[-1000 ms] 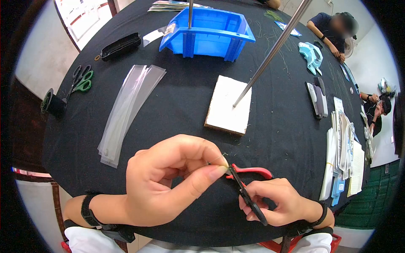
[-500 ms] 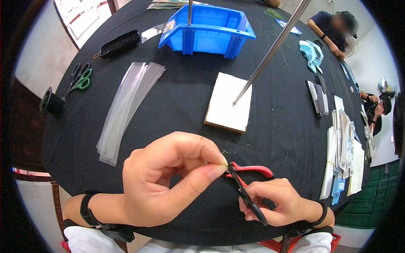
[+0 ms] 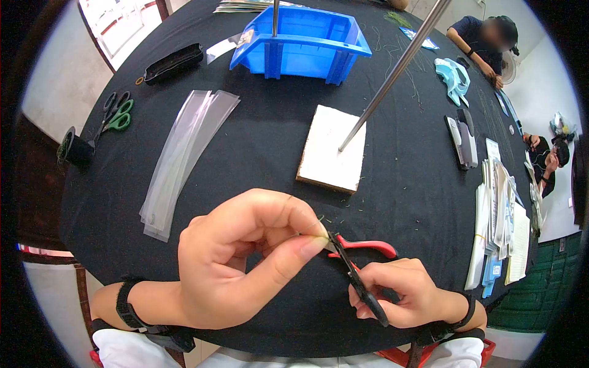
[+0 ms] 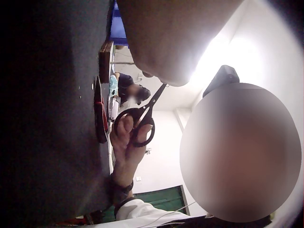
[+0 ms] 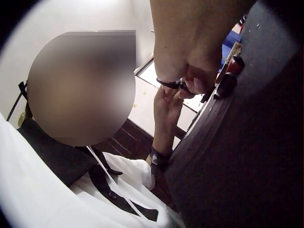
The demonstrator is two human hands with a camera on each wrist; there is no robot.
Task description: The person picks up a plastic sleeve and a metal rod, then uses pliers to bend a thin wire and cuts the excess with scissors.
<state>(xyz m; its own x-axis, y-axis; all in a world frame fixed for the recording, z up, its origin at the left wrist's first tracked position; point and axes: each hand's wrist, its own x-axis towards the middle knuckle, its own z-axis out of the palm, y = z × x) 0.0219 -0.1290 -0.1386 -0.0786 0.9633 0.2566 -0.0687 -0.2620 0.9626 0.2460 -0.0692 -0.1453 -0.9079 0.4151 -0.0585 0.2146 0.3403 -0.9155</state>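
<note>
In the head view my left hand pinches a thin thread-like piece between thumb and forefinger, its end too small to make out. Black scissors are in my right hand, fingers through the handle loops, the blade tips right at the left fingertips. The left wrist view shows the scissors with their blades close together, held by the right hand. Red-handled pliers lie on the black cloth behind the scissors. Small green clippings lie just beyond the fingertips.
Beyond my hands stands a white block with a metal rod, and behind it a blue bin. Clear plastic sleeves, green-handled scissors and a spool lie left; a stapler and packets right.
My left fingertips have shifted slightly up and left, with the scissor tips following them. The right hand has hardly moved.
</note>
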